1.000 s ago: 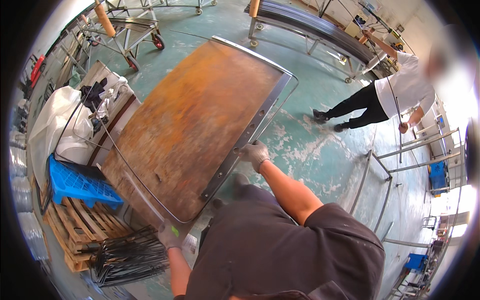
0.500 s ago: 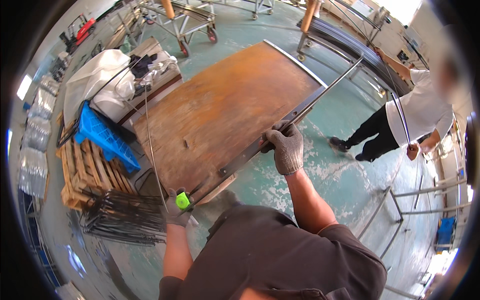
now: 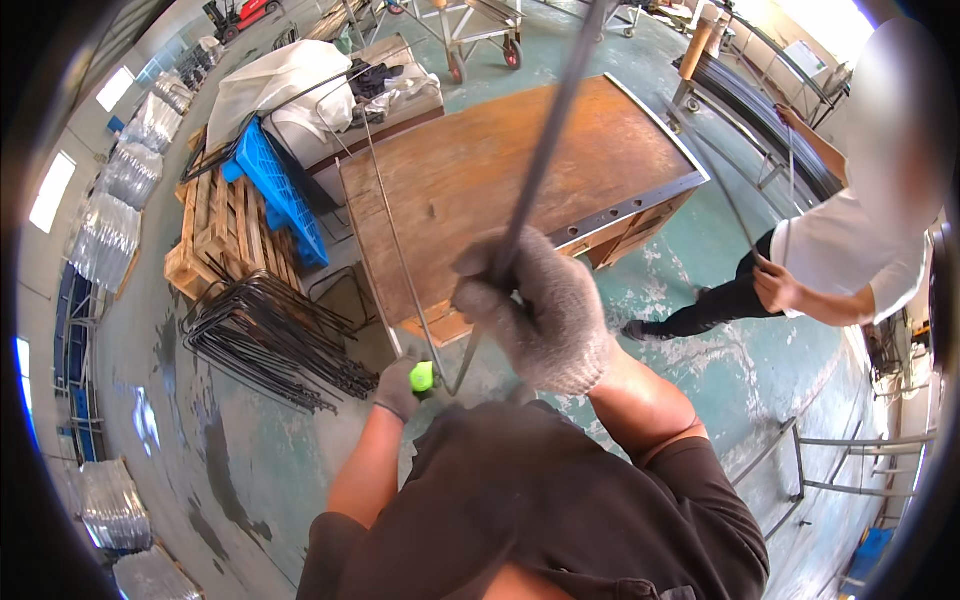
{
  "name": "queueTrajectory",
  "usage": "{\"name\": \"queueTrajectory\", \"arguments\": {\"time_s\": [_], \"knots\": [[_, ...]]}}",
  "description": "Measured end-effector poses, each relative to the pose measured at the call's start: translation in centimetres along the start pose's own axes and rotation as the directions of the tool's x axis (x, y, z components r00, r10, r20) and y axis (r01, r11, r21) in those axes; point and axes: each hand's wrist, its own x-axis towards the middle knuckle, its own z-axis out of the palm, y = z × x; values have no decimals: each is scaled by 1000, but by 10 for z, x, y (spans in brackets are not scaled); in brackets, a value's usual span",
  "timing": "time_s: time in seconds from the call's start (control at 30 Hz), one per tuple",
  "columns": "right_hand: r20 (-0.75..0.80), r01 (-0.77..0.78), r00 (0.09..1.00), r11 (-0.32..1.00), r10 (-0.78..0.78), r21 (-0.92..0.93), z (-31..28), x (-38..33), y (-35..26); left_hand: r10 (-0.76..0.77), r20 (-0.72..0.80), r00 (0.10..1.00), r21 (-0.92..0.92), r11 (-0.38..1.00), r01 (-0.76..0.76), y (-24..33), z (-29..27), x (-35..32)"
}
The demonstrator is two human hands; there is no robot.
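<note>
1. We held a long steel rod point(image 3: 548, 150) in our right hand point(image 3: 535, 305). The gloved fingers point(image 3: 480, 298) were clenched around it, and the rod ran up toward one o'clock, out past the top edge of the view.

2. Our left hand point(image 3: 400, 385), also gloved, sat lower at about seven o'clock from the right. Its fingers were closed on a small green tool point(image 3: 423, 377), close to the rod's lower bent end; we could not tell whether they gripped the rod too.

3. The rod hung above the rusty-topped bench point(image 3: 480, 170), crossing its near edge.

4. We judged the rod stiff and fairly heavy for its thickness, with a long free end that would swing and whip. It looked smooth and bare, so likely slippery without gloves.

5. We judged the best hold to be two hands spread apart, one near the bend and one further up, to keep the far end steady.

6. A pile of bent rods point(image 3: 275, 345) lay on the floor at nine o'clock, beside a wooden pallet point(image 3: 215, 235).

7. Another person point(image 3: 840, 260) stood at three o'clock, near enough for the swinging end to matter.
</note>
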Motion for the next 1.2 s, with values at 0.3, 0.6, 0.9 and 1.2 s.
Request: {"name": "queueTrajectory", "arguments": {"time_s": [0.3, 0.6, 0.9, 1.2], "knots": [[-262, 145, 955, 989, -140, 2, 110, -79, -62, -27, 152, 988, 222, 975, -7, -28, -7, -49], [-414, 78, 909, 996, -53, 44, 144, -177, -177, -131, 230, 964, 340, 939, 46, -71, -42, -120], [-424, 308, 866, 951, -263, 39, 124, -290, -228, 40, 273, 961, 256, 960, -112, -122, -26, -182], [-323, 498, 848, 841, -421, 211, 62, -390, -248, 85, 231, 969, 177, 976, -128, -193, -46, -246]]}}
